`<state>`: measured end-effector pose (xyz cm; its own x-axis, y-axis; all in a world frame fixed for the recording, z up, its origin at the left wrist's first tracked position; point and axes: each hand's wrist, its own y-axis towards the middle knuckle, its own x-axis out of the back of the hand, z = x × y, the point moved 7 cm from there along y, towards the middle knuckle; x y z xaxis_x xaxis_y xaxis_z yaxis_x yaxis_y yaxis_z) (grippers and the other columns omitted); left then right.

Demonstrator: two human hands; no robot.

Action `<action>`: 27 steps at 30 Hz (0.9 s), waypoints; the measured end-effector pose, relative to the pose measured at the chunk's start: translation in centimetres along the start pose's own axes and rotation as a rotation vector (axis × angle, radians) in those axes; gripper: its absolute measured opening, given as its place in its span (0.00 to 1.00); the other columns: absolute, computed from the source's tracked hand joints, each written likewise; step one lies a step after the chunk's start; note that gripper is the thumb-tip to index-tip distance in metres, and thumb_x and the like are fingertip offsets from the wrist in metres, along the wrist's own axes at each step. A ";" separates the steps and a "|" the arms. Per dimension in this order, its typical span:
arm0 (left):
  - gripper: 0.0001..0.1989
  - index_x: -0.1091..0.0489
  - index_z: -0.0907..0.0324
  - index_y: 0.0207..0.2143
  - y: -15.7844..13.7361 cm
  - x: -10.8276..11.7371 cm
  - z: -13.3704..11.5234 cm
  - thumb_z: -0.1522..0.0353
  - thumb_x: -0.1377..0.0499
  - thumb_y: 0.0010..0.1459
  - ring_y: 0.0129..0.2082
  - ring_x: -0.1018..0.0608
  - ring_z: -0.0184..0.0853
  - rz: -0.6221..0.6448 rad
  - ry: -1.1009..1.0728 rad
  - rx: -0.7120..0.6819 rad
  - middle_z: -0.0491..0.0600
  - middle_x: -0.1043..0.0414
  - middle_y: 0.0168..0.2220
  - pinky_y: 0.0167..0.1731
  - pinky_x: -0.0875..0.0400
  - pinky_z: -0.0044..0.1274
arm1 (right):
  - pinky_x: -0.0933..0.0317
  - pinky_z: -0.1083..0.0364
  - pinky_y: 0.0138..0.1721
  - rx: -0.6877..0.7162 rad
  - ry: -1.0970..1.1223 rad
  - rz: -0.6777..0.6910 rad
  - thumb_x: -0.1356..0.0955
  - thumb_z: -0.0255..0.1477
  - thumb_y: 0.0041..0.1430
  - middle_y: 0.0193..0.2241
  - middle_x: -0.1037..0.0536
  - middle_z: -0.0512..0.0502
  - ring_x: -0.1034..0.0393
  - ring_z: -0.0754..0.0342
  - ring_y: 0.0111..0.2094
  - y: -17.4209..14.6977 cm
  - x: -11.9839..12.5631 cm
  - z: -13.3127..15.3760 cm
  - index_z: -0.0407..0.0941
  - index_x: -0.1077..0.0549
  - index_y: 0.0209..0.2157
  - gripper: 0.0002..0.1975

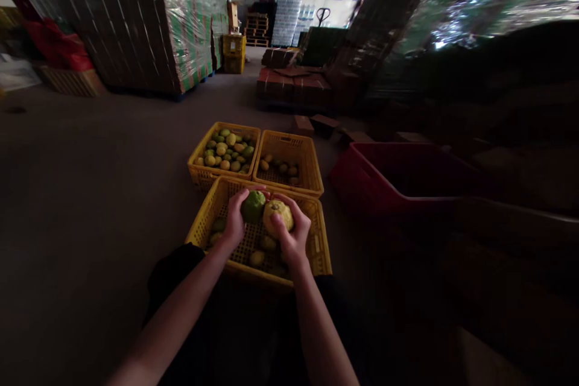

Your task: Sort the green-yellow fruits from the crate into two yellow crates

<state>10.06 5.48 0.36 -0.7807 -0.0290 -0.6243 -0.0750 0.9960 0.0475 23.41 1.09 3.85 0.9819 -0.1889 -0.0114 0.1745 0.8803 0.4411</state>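
Observation:
My left hand (236, 217) is closed around a green, citrus-like fruit (254, 207). A bumpy yellow citrus-like fruit (278, 219) sits in my right hand (295, 230), the thumb pressed across its front. Both fruits are held side by side above the near yellow crate (326, 253), where several more fruits (257, 259) lie on the slotted floor. Behind it on the left, a second yellow crate (194, 157) holds many green and yellow fruits. To its right, a third yellow crate (312, 163) has a small group of fruits at its bottom.
A large red bin (362, 175) stands to the right of the crates. Cartons (303, 125) lie on the floor beyond them. Wrapped pallet stacks (190, 24) rise on both sides. Far back are yellow crates (234, 51), wooden pallets (257, 27) and a pallet jack handle (322, 14).

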 end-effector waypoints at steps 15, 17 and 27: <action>0.07 0.28 0.60 0.23 -0.2 1.0 0.4 0.70 0.44 0.51 0.33 0.20 0.39 -0.093 -0.135 0.085 0.50 0.23 0.27 0.33 0.28 0.24 | 0.34 0.51 0.37 0.023 0.016 0.048 0.28 0.34 0.40 0.30 0.21 0.50 0.29 0.49 0.31 -0.5 0.2 -0.4 0.50 0.21 0.34 0.14; 0.07 0.27 0.60 0.24 -0.3 1.2 0.4 0.70 0.44 0.51 0.33 0.20 0.39 -0.096 -0.156 0.073 0.49 0.23 0.27 0.33 0.28 0.24 | 0.33 0.51 0.39 0.029 0.010 0.040 0.27 0.33 0.38 0.30 0.21 0.49 0.28 0.49 0.32 -0.5 0.1 -0.1 0.51 0.21 0.33 0.14; 0.06 0.25 0.60 0.25 -0.9 1.7 -0.3 0.70 0.42 0.50 0.36 0.20 0.41 -0.077 -0.146 -0.002 0.51 0.22 0.28 0.35 0.28 0.25 | 0.33 0.48 0.39 0.166 -0.058 0.037 0.27 0.31 0.36 0.30 0.21 0.46 0.27 0.46 0.33 -1.1 0.0 1.2 0.51 0.21 0.34 0.17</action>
<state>8.67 4.48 -0.51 -0.6743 -0.0925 -0.7326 -0.1324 0.9912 -0.0033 23.10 -0.37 4.43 0.9807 -0.1869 0.0567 0.1196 0.8041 0.5823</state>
